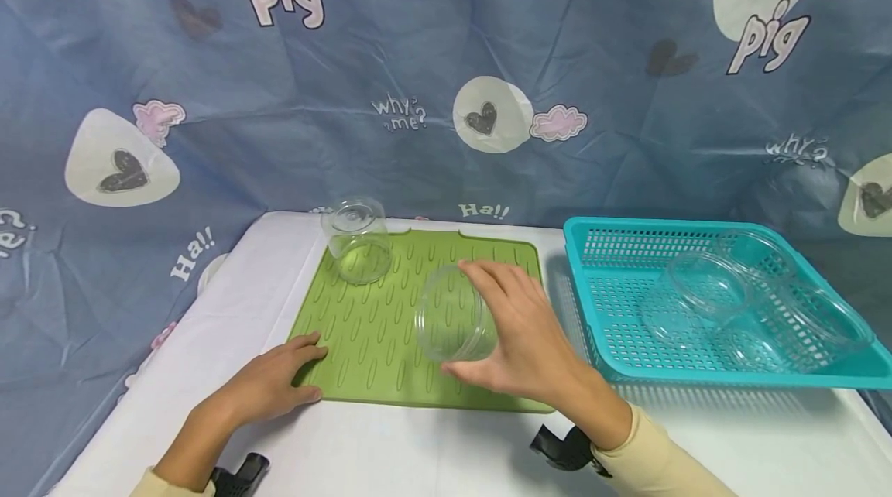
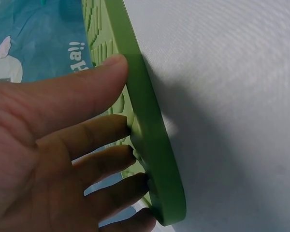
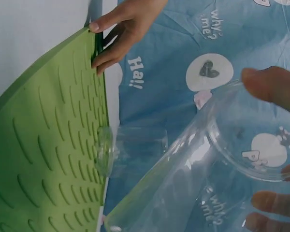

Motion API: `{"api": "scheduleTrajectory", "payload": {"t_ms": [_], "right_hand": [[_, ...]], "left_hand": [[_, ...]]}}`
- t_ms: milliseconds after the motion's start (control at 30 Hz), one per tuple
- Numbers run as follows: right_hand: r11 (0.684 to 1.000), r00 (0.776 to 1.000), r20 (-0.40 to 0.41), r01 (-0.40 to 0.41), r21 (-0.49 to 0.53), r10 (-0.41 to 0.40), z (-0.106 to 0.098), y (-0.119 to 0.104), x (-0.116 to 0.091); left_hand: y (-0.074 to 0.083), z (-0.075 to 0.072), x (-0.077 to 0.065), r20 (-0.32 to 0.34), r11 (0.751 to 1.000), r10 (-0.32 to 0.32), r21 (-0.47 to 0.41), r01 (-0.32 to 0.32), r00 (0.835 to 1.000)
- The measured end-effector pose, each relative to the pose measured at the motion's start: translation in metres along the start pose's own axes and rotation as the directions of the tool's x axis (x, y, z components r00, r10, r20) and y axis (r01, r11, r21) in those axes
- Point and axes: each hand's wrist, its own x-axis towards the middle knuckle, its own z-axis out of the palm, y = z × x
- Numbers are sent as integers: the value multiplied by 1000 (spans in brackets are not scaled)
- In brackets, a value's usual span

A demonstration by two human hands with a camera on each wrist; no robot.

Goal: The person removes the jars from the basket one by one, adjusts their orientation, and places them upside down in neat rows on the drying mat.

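Observation:
My right hand grips a clear plastic cup between thumb and fingers, tilted on its side above the green ridged mat. In the right wrist view the cup slants away from the fingertips, and its round rim lies nearest the hand. My left hand rests at the mat's front left corner. The left wrist view shows its thumb and extended fingers touching the mat's edge. A second clear cup stands upside down on the mat's back left corner.
A turquoise perforated basket stands right of the mat, with several clear cups lying in it. White cloth covers the table. Behind it hangs a blue printed curtain.

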Motion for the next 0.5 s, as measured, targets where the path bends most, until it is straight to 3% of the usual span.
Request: {"api": "scheduleTrajectory", "payload": {"t_ms": [367, 500], "right_hand": [[999, 999, -35, -23, -34, 21, 7, -1, 1], [996, 998, -9, -60, -65, 60, 11, 2, 4]], "left_hand": [[-1, 3, 0, 10, 1000, -5, -7, 5, 1000], [1, -1, 4, 11, 1000, 9, 5, -9, 1000]]}}
